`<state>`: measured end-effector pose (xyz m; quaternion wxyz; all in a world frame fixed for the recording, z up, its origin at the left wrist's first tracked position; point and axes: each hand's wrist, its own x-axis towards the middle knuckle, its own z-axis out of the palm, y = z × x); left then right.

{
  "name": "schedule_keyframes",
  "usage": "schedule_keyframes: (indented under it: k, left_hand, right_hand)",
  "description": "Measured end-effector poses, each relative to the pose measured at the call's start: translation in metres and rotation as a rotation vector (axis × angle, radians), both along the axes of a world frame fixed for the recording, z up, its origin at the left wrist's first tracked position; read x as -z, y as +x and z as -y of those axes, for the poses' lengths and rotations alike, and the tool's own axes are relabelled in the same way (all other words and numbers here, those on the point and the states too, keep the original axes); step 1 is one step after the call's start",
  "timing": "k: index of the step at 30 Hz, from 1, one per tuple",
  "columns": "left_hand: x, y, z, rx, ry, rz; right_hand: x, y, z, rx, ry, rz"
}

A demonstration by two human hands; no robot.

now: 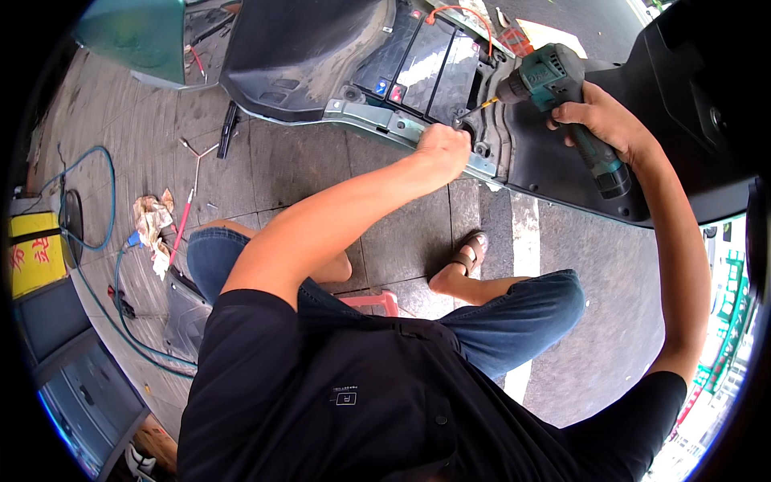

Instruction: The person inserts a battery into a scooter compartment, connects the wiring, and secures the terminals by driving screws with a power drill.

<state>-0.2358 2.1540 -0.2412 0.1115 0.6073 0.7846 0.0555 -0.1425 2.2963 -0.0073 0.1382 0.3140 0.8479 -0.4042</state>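
Note:
My right hand [594, 124] grips a teal-and-black cordless drill [550, 76], its long gold bit [491, 102] angled down-left toward the scooter's opened floor section. My left hand [442, 153] is closed at the bit's lower end, beside a metal rail [365, 112] along the floor's edge; what its fingers hold is hidden. Black battery packs [418, 68] with an orange cable [462, 14] sit in the opened compartment. To the right of it is the black plastic body panel [562, 181].
A dark seat-like panel [281, 56] lies upper left. Teal hoses [104, 177], red-handled tool [185, 213], crumpled paper [152, 217] and yellow sign [36, 265] are on the left. A pink stool [385, 301] is beneath me, between my legs.

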Motion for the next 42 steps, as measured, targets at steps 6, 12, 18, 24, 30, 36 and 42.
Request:
schedule_keyframes:
  k: [6,12,18,24,30,36,42]
  left_hand:
    - [-0.015,-0.017,0.024,0.032,-0.047,-0.019]
    - [-0.021,-0.021,0.025,0.046,-0.070,-0.006]
    - [-0.030,-0.028,0.020,0.098,-0.193,-0.010]
    - [-0.022,-0.036,0.029,0.112,-0.065,0.045]
    - [-0.026,-0.036,0.025,0.094,-0.108,0.011]
    - [-0.025,-0.034,0.028,0.108,-0.134,0.018]
    - [-0.030,-0.034,0.029,0.106,-0.134,0.050]
  right_hand:
    - [-0.001,0.001,-0.005,-0.019,0.048,0.027]
    - [-0.002,-0.001,-0.003,-0.038,0.061,0.042]
    - [0.003,-0.001,-0.005,-0.107,0.112,0.039]
    - [0.007,0.001,-0.012,-0.117,0.121,0.025]
    - [-0.004,-0.003,0.001,-0.111,0.197,-0.004]
    - [0.002,0.000,-0.007,-0.161,0.080,0.000]
    - [0.006,0.010,-0.012,-0.120,0.079,0.030]
